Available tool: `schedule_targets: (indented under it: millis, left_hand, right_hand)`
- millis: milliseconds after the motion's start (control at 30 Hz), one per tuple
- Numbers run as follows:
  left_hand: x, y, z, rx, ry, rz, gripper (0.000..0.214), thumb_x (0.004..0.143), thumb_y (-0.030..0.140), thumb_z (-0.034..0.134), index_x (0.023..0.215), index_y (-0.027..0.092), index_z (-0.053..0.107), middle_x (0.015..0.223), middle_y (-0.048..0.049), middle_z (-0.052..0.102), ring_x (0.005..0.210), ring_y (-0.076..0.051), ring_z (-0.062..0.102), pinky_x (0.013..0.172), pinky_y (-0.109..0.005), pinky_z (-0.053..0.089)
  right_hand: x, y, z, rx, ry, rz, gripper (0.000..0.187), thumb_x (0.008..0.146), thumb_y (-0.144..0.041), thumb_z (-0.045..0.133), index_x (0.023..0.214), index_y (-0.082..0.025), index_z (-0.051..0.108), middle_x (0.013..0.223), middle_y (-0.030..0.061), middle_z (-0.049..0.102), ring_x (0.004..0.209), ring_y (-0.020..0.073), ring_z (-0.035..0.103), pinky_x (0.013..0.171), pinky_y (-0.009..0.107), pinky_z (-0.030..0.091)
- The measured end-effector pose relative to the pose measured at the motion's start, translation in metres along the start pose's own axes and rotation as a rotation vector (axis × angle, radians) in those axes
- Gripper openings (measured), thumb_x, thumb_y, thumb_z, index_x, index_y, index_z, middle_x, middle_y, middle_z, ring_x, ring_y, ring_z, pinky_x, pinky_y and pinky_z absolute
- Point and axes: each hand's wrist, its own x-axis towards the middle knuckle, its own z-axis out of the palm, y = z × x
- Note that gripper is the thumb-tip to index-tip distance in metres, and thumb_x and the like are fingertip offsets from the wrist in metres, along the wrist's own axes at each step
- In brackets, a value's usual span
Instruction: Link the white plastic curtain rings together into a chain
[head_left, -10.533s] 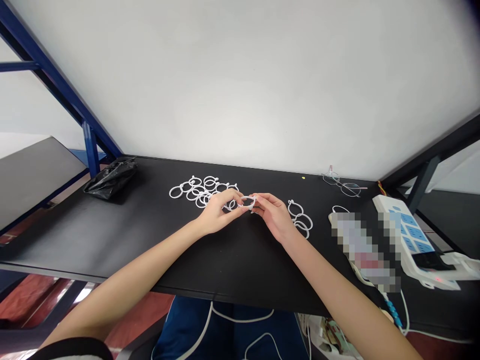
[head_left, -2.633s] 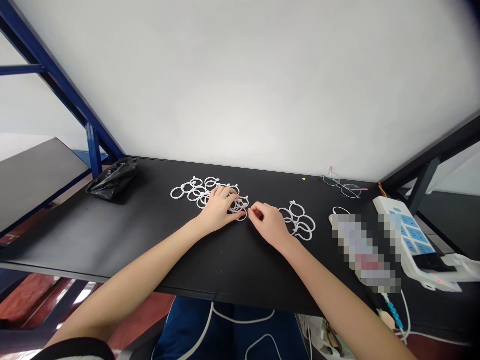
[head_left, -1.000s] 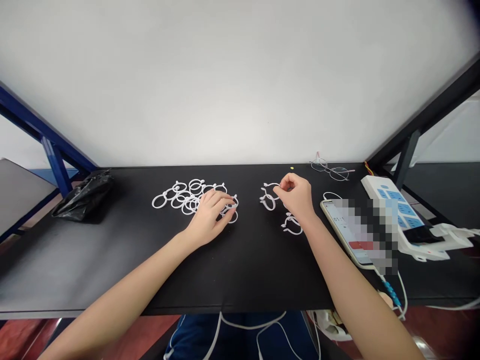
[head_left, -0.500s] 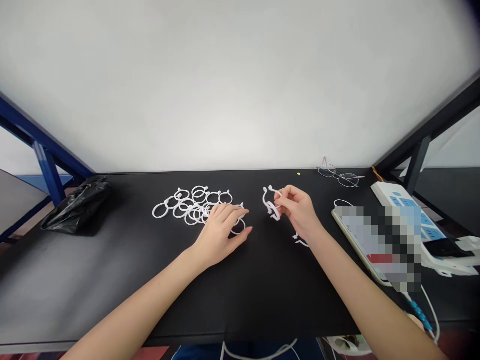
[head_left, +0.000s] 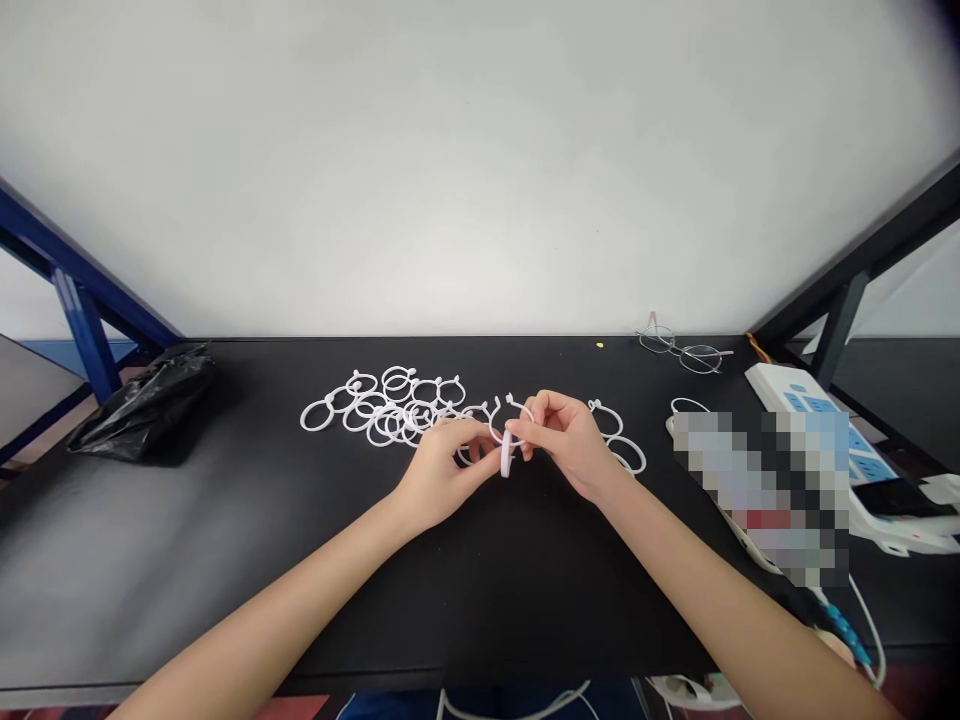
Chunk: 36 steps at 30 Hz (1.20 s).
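Between my hands, above the black table, is a white plastic ring (head_left: pixel 505 462) with small knobbed ends, together with another white ring that gapes at the top. My left hand (head_left: pixel 450 462) is closed, its thumb and fingertips pinching the ring from the left. From the other side, my right hand (head_left: pixel 574 445) pinches the rings between thumb and fingers. Exactly how they link is partly hidden by the fingers. Left of my left hand lies a pile of similar white rings (head_left: pixel 386 410). Beyond my right hand rest white rings (head_left: pixel 631 455), partly covered by it.
A crumpled black plastic bag (head_left: pixel 146 405) lies at the left. To the right are a blurred-out phone (head_left: pixel 757 495), a white power strip (head_left: pixel 817 400) with blue sockets, and cables. Eyeglasses (head_left: pixel 679 348) sit near the back wall.
My right hand has moved left with the rings, meeting my left hand. My left hand has gone from spread over the pile to pinching. Rings at the right are more visible.
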Motion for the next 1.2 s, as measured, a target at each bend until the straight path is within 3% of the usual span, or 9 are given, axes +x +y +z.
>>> schedule_targets:
  millis: [167,300,633,833,1033,1200]
  left_hand:
    - [-0.001,0.007,-0.004,-0.053,0.089,-0.054,0.017,0.087,0.016,0.048,0.088,0.02,0.064,0.082,-0.0007,0.069,0.074,-0.016,0.06,0.078,-0.033,0.047]
    - [-0.002,0.012,-0.001,-0.065,0.085,-0.061,0.011,0.088,0.026,0.056,0.086,0.021,0.065,0.083,-0.0012,0.068,0.071,-0.014,0.055,0.07,-0.03,0.046]
    - [-0.001,0.006,0.004,-0.258,-0.01,-0.145,0.023,0.086,0.041,0.065,0.082,0.019,0.068,0.073,-0.0009,0.068,0.067,-0.014,0.06,0.067,-0.027,0.049]
    - [-0.005,0.013,0.005,-0.196,-0.003,-0.088,0.029,0.093,0.037,0.056,0.074,0.018,0.068,0.077,-0.0016,0.071,0.076,-0.016,0.065,0.076,-0.029,0.05]
    - [-0.007,0.01,0.009,-0.246,-0.001,-0.09,0.011,0.083,0.03,0.068,0.081,0.02,0.066,0.082,-0.0011,0.072,0.079,-0.017,0.066,0.079,-0.031,0.051]
    - [-0.008,0.005,0.011,-0.326,-0.005,-0.069,0.009,0.081,0.022,0.07,0.086,0.019,0.063,0.082,-0.0001,0.071,0.074,-0.014,0.067,0.079,-0.03,0.052]
  right_hand:
    - [0.002,-0.001,0.0,0.098,0.035,0.072,0.034,0.066,-0.032,0.085,0.06,-0.019,0.054,0.058,-0.0038,0.062,0.055,0.0105,0.061,0.05,0.021,0.048]
    - [0.002,-0.001,-0.001,0.118,0.032,0.099,0.032,0.068,-0.031,0.083,0.059,-0.018,0.055,0.061,-0.0027,0.065,0.055,0.0087,0.059,0.051,0.02,0.048]
    - [-0.001,-0.001,0.002,0.039,0.035,0.078,0.041,0.057,-0.027,0.088,0.055,-0.019,0.048,0.056,-0.0052,0.059,0.057,0.0106,0.06,0.056,0.024,0.049]
    - [-0.003,-0.002,0.006,0.021,-0.036,0.121,0.051,0.06,-0.028,0.086,0.049,-0.02,0.037,0.05,-0.0067,0.051,0.05,0.0088,0.052,0.052,0.024,0.046]
    - [-0.002,-0.001,0.005,0.05,-0.009,0.13,0.048,0.067,-0.033,0.082,0.048,-0.02,0.039,0.046,-0.0048,0.054,0.052,0.0112,0.055,0.053,0.024,0.046]
    - [-0.001,-0.001,0.005,0.108,-0.002,0.174,0.045,0.068,-0.033,0.081,0.048,-0.019,0.043,0.049,-0.0042,0.056,0.052,0.0103,0.055,0.055,0.024,0.047]
